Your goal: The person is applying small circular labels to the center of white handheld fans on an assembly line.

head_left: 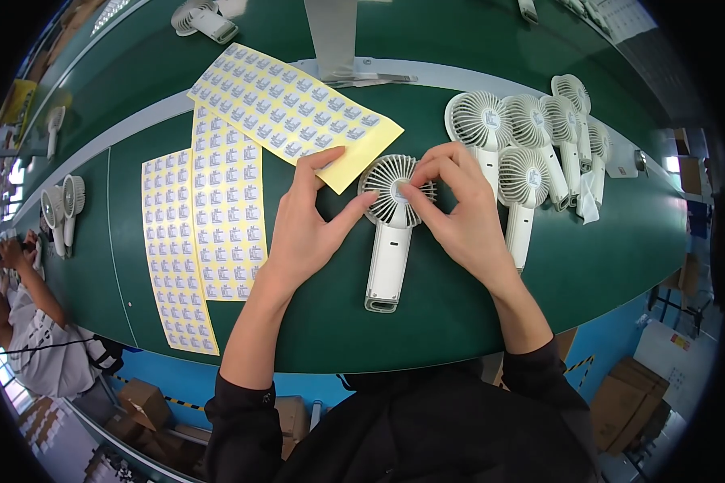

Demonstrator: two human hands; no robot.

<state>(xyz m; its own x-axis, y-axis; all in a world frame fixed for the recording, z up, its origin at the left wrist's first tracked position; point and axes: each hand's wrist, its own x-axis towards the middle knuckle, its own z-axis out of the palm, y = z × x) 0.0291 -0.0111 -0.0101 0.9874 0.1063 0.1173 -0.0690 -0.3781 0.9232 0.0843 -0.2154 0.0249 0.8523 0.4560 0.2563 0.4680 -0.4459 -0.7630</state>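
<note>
A white handheld fan [388,262] lies on the green table in front of me, its round grille toward the far side. My left hand [318,213] has its thumb against the grille's left rim. The fingers of that hand grip the near corner of a yellow-backed sticker sheet [286,101], which slants across the other sheets. My right hand [459,205] is closed in a pinch over the hub, thumb and index finger close together. A small label [399,190] shows at the hub beside the thumb; whether the fingertips hold anything is hidden.
Two more sticker sheets [169,249] lie overlapping on the left. Several white fans [524,177] are grouped at the right, with a crumpled white scrap [590,201] by them. A grey post [332,40] rises behind. Two fans [63,209] and a co-worker [36,338] are far left.
</note>
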